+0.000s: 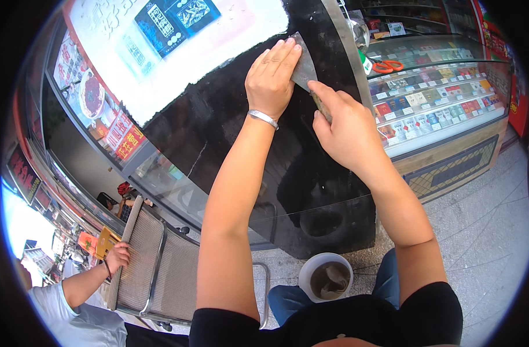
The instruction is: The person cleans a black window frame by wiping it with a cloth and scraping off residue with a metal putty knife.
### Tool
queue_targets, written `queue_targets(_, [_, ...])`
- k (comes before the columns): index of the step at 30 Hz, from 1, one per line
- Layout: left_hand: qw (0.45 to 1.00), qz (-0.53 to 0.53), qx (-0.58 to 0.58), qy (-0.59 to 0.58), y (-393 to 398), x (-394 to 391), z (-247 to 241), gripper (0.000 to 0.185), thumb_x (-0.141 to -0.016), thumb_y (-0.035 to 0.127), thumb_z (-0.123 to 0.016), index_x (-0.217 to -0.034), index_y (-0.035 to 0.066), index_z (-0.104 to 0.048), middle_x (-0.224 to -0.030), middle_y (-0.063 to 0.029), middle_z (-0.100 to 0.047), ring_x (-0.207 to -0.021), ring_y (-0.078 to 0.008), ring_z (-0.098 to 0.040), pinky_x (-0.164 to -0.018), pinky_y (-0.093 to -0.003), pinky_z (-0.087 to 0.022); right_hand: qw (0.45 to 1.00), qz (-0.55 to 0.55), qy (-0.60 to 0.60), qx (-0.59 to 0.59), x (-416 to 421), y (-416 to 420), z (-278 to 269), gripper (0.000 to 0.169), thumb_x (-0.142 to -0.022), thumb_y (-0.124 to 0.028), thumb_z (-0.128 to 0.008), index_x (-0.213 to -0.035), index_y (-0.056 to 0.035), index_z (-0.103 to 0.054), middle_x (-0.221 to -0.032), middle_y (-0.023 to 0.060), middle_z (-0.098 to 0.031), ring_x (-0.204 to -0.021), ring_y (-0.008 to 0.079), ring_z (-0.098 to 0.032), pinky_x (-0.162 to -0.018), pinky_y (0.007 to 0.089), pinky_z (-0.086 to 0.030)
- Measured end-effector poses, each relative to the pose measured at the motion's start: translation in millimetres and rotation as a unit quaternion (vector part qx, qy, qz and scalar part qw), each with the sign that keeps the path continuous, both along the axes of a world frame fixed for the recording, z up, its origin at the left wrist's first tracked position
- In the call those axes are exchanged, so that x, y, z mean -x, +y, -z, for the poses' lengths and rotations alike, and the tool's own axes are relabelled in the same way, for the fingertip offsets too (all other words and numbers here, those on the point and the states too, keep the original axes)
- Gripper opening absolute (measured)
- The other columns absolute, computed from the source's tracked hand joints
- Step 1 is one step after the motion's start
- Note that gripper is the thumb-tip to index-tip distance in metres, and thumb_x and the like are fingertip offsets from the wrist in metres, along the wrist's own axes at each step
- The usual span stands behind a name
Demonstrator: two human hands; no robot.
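Observation:
My right hand [349, 126] grips the worn handle [320, 106] of a scraper with a wide, grey metal blade [305, 65]. The blade rests against a glossy black glass panel. My left hand [273, 78] lies flat over the blade's left side, fingers straight and pointing up; its thumb is hidden. A silver bangle [264, 118] circles that wrist. Just above and left of the blade, a white printed poster [177, 65] covers part of the panel and ends in a ragged lower edge. Bare black panel [190, 143] shows below it, with a few whitish streaks.
A white bucket [305, 277] of murky water with a cloth stands between my knees. To the right is a glass display counter [447, 143] with orange-handled scissors [387, 66] on top. At left, another person's hand [117, 256] rests on a mesh metal bench [177, 269].

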State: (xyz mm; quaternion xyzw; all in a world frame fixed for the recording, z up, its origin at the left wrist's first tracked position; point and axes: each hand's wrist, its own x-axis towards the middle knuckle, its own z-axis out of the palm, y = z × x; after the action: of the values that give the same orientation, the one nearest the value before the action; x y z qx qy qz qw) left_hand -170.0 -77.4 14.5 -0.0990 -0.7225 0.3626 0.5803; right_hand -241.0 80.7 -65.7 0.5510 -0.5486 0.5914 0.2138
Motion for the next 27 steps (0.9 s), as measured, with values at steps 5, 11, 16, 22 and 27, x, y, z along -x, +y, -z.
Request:
queue_targets(5, [1.0,-0.006,-0.003,0.024,-1.6,-0.4,-6.6,0.037,-0.077,-0.007,-0.054,-0.107,0.008,-0.071,-0.112,-0.0093,-0.07,-0.107,-0.0248,-0.066,-0.093,-0.0362,-0.05,1.0,-0.022,-0.007,-0.003,1.4,1.2,-8.8,0.042,-0.082,-0.011,-0.061,-0.123,-0.0053,-0.058,-0.089,0.019,-0.065,-0.076,0.0391,-0.066,-0.07,0.0462,-0.054])
queue_targets(11, [0.999,-0.012,0.003,0.038,-4.1,-3.8,-10.1,0.037,-0.077,-0.007,-0.054,-0.105,0.008,-0.072,-0.111,-0.0097,-0.07,-0.106,-0.025,-0.066,-0.092,-0.036,-0.051,1.0,-0.022,0.0,0.0,-3.0,-1.5,-12.2,0.042,-0.081,-0.01,-0.061,-0.123,-0.0051,-0.058,-0.087,0.0199,-0.064,-0.075,0.0392,-0.066,-0.069,0.0466,-0.054])
queue_targets(16, [1.0,-0.013,-0.002,0.026,-5.4,-7.4,2.0,0.031,-0.081,-0.004,-0.056,-0.105,0.007,-0.072,-0.11,-0.0103,-0.07,-0.106,-0.026,-0.067,-0.091,-0.0361,-0.051,1.0,-0.029,-0.002,0.008,-5.1,-7.6,3.0,0.042,-0.082,-0.01,-0.061,-0.123,-0.0049,-0.057,-0.089,0.0191,-0.065,-0.075,0.0393,-0.066,-0.07,0.0454,-0.054])
queue_targets(22, [1.0,-0.011,-0.013,0.023,-4.7,-7.8,2.4,0.036,-0.077,-0.007,-0.054,-0.106,0.007,-0.072,-0.112,-0.0102,-0.07,-0.108,-0.0257,-0.066,-0.093,-0.0367,-0.05,0.999,-0.038,-0.009,0.006,-2.4,-7.0,3.4,0.042,-0.082,-0.009,-0.06,-0.124,-0.0054,-0.056,-0.091,0.0193,-0.065,-0.078,0.0386,-0.066,-0.071,0.0456,-0.054])
queue_targets(27, [0.999,0.005,-0.019,0.025,-4.8,-5.9,-1.9,0.036,-0.077,-0.007,-0.054,-0.106,0.008,-0.072,-0.113,-0.0099,-0.07,-0.109,-0.0252,-0.065,-0.094,-0.0375,-0.049,0.999,-0.043,-0.017,0.009,-3.8,-8.4,0.4,0.043,-0.083,-0.009,-0.06,-0.125,-0.0064,-0.055,-0.091,0.0187,-0.064,-0.08,0.0392,-0.065,-0.072,0.0458,-0.053])
